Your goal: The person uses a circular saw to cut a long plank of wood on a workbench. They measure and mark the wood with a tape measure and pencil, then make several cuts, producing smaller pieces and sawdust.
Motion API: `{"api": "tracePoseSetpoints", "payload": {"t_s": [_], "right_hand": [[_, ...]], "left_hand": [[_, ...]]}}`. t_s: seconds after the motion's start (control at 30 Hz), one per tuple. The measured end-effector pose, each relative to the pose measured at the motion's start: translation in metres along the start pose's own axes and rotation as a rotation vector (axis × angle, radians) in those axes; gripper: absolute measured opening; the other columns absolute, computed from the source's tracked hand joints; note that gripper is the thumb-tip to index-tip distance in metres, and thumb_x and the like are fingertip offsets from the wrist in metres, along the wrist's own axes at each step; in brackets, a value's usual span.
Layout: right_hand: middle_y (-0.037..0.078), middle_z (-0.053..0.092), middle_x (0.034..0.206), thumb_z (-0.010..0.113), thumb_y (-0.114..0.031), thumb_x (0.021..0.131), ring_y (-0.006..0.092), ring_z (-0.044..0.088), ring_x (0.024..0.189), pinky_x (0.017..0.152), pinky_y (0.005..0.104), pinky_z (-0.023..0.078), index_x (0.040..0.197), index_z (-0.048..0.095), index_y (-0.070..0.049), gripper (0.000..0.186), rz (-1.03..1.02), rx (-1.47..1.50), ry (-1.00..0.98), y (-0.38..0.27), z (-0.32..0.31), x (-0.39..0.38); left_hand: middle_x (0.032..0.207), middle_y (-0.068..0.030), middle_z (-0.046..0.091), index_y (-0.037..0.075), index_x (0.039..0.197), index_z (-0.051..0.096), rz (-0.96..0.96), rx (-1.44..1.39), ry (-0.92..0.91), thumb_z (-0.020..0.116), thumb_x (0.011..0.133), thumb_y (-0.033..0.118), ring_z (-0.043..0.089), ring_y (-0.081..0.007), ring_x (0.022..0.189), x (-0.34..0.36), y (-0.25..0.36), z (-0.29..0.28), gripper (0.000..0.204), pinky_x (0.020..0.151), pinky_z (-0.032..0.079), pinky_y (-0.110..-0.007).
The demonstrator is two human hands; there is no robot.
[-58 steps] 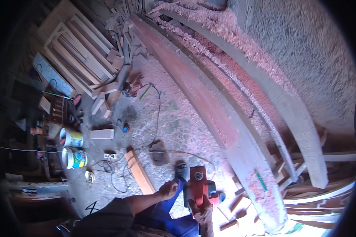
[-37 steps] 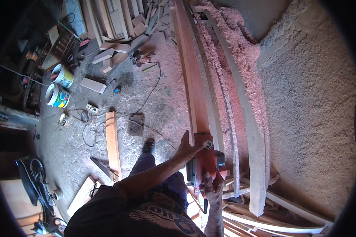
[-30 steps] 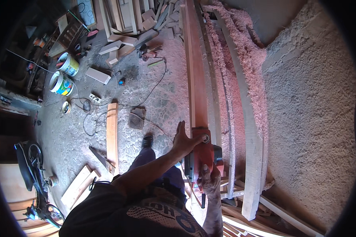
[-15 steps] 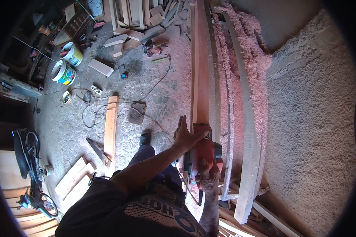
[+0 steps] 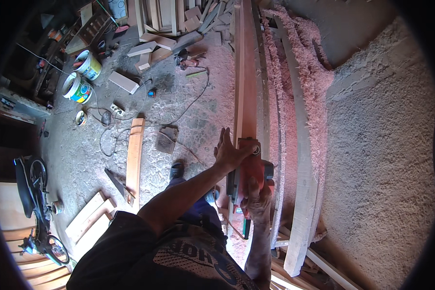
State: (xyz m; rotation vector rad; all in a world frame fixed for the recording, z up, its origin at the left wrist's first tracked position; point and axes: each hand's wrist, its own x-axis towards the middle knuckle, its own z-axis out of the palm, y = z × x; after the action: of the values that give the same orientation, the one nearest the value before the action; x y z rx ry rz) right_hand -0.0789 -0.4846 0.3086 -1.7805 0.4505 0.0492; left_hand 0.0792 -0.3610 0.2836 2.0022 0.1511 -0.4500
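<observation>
A dusty concrete floor [image 5: 193, 111] spreads to the left of the long reddish wooden plank [image 5: 247, 96], which runs away from the person's body. A rough, grainy wall [image 5: 382, 145] fills the space well to the plank's right. Between wall and plank lies a thick, slightly curved timber [image 5: 300, 145], apart from the plank, and curly pink wood shavings [image 5: 310, 53] are heaped toward the plank's far end on that same side. A motorbike [image 5: 42, 227] stands well left of the plank. A loose orange-brown board [image 5: 134, 159] lies flat, also left but nearer. Two open plastic pails [image 5: 94, 71] stand well left of the plank, farther from the person. The red-and-black electric hand planer [image 5: 249, 166] sits on the plank's stretch close to the person. The right hand [image 5: 257, 198] is wrapped around its rear grip, above the plank; the left hand [image 5: 228, 153], at the plank's left edge, lays its thumb over the front knob, fingers spread wide. A white power strip [image 5: 117, 109] lies left of the plank.
</observation>
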Motion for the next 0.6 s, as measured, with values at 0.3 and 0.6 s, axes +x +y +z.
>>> {"api": "tracePoseSetpoints", "payload": {"t_s": [0.3,0.6], "right_hand": [[0.005,0.056,0.062,0.056,-0.053,0.104,0.0123,0.055,0.045,0.04,0.0313,0.04,0.121,0.059,0.002,0.058,0.073,0.103,-0.023,-0.068,0.012,0.031],[0.003,0.052,0.05,0.059,-0.059,0.1,0.0142,0.055,0.038,0.034,0.0299,0.041,0.064,0.055,-0.006,0.065,-0.159,-0.006,0.147,-0.049,0.02,0.089]], "left_hand": [[0.169,-0.0242,0.018,0.001,0.162,0.017,0.001,0.012,0.041,0.08,0.07,0.072,0.019,-0.0418,0.156,0.032,0.015,-0.008,0.133,0.125,0.015,-0.054],[0.15,-0.0215,0.048,0.001,0.152,0.041,-0.033,-0.479,0.024,0.07,0.086,0.063,0.051,-0.0322,0.135,0.072,0.01,0.0,0.096,0.112,0.039,-0.045]]}}
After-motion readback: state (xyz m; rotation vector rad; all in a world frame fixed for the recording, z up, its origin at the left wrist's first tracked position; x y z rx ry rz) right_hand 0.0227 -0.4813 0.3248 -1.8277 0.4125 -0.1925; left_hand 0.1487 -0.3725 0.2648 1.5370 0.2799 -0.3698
